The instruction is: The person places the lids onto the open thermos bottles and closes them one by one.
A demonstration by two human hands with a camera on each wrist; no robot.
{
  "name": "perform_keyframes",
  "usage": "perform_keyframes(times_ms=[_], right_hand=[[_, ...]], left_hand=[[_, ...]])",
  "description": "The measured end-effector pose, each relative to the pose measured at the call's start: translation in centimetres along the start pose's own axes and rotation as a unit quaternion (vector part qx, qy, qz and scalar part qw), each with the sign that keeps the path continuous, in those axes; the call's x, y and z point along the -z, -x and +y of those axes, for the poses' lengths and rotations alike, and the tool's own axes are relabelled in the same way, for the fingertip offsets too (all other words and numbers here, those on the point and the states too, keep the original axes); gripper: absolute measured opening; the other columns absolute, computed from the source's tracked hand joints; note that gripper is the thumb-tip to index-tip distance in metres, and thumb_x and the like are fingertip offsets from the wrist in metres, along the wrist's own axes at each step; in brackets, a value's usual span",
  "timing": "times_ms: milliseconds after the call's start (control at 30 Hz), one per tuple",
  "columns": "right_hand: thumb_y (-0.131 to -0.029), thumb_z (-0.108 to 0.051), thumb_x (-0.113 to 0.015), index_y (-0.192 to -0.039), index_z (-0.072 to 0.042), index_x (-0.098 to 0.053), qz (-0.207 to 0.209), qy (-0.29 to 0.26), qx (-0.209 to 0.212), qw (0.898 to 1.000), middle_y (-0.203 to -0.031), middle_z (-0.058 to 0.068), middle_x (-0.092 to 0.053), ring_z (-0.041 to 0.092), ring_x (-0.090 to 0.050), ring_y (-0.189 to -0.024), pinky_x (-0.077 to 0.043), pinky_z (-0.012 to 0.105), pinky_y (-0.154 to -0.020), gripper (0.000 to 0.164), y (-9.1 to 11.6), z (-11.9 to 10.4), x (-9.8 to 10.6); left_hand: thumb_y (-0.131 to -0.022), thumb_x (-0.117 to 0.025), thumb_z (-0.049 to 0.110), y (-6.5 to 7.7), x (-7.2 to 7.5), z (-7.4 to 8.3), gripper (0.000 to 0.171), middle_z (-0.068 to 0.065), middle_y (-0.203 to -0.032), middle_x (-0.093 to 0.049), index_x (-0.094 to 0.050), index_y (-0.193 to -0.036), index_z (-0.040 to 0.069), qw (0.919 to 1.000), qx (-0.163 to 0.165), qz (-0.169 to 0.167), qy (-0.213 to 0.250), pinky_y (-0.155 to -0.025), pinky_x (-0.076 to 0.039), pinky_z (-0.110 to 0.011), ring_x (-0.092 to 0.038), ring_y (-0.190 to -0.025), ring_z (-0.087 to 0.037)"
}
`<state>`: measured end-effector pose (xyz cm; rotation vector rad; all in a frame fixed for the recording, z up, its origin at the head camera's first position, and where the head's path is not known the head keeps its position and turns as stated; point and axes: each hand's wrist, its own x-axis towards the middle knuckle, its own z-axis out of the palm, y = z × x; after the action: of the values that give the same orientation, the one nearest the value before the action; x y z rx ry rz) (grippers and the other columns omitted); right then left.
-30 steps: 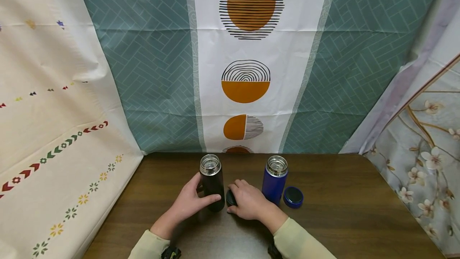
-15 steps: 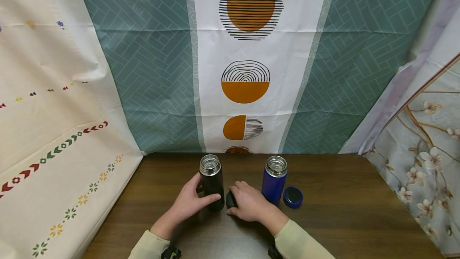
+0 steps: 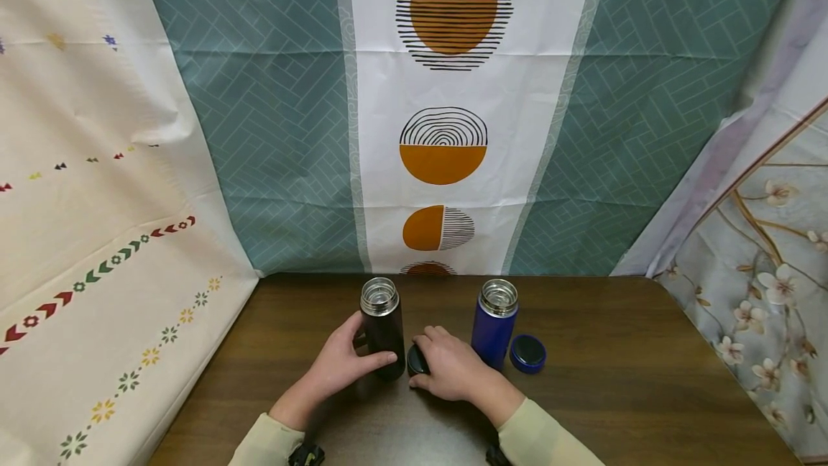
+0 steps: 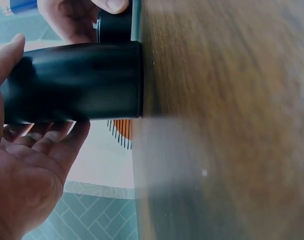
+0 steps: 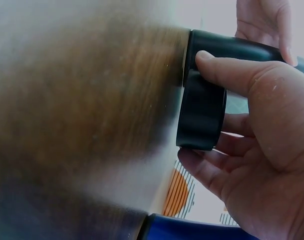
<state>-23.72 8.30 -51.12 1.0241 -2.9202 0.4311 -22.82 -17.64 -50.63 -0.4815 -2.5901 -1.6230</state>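
Observation:
A black thermos bottle (image 3: 384,340) stands upright on the wooden table, its steel mouth uncovered. My left hand (image 3: 341,359) holds it from the left, thumb in front and fingers behind; the left wrist view shows the fingers along the bottle's side (image 4: 74,82). Close by on the right, my right hand (image 3: 449,365) grips a round black lid (image 3: 417,359) at table level. In the right wrist view, thumb and fingers span the lid (image 5: 201,112), which sits right beside the bottle's base. Whether lid and bottle touch, I cannot tell.
Behind my right hand stands a blue thermos bottle (image 3: 494,333), also without its cap. A blue-rimmed lid (image 3: 527,354) with a dark top lies to its right. The table (image 3: 614,365) meets a patterned cloth backdrop (image 3: 291,200) at its far edge.

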Motion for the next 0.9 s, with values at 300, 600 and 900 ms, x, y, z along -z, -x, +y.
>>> perform_keyframes(times_ms=[300, 600, 900], right_hand=[[-0.094, -0.048, -0.090, -0.145, -0.003, -0.068, 0.006, -0.003, 0.004, 1.000, -0.132, 0.009, -0.067, 0.021, -0.063, -0.117, -0.061, 0.042, -0.095, 0.071, 0.4, -0.1, 0.3], [-0.094, -0.046, -0.091, -0.144, -0.004, -0.069, 0.018, 0.004, 0.011, 1.000, -0.131, 0.008, -0.068, 0.021, -0.063, -0.117, -0.061, 0.042, -0.096, 0.070, 1.1, -0.7, 1.5], [-0.094, -0.046, -0.091, -0.145, -0.006, -0.068, 0.010, 0.003, 0.021, 1.000, -0.135, 0.007, -0.067, 0.020, -0.063, -0.120, -0.062, 0.041, -0.096, 0.069, 2.7, -1.2, 2.7]], left_hand=[[-0.085, -0.101, 0.034, -0.1, 0.1, -0.1, 0.075, -0.003, -0.139, -0.072, -0.063, -0.148, 0.019, 1.0000, -0.004, -0.001, 0.000, -0.109, -0.056, -0.063, -0.069, -0.131, -0.031], [-0.085, -0.101, 0.033, 0.2, -0.3, 0.0, 0.073, -0.002, -0.139, -0.073, -0.065, -0.147, 0.021, 1.0000, -0.002, 0.005, 0.008, -0.109, -0.056, -0.062, -0.069, -0.130, -0.029], [-0.085, -0.101, 0.034, 0.6, -0.9, 0.5, 0.070, 0.001, -0.137, -0.073, -0.066, -0.145, 0.022, 0.9998, -0.019, -0.006, 0.001, -0.105, -0.059, -0.058, -0.070, -0.126, -0.027]])
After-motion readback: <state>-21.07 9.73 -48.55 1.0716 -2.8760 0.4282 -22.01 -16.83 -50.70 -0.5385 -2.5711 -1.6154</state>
